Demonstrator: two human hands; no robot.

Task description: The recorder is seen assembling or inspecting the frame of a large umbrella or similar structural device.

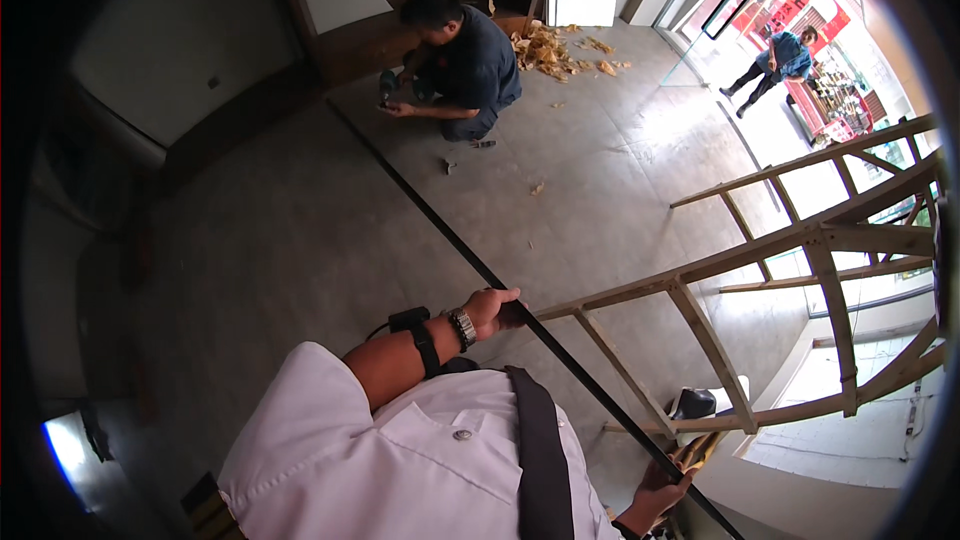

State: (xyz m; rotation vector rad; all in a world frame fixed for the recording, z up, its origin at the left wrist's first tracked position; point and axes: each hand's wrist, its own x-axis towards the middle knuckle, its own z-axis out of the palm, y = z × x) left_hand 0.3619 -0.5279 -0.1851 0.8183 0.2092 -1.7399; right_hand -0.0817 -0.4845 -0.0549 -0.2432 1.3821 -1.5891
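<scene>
A long, thin black bar (440,222) runs slantwise from the far left floor, across my front, to the lower right edge. My left hand (490,312) is closed around its middle, with a metal watch and a black strap on that arm. Lower right, my right hand (655,492) grips the bar nearer its close end. Near the bar's far end a person (480,70) in dark clothes crouches, holding what looks like a power drill (388,85). A small dark object (449,167) lies on the floor by that person.
A wooden ladder-like frame (700,275) stands at the right, close to the bar. Crumpled brown scraps (545,48) and white panels (580,0) are at the back wall. Another person (788,58) stands at the bright glass doorway. A dark rounded object (692,403) sits beneath the frame.
</scene>
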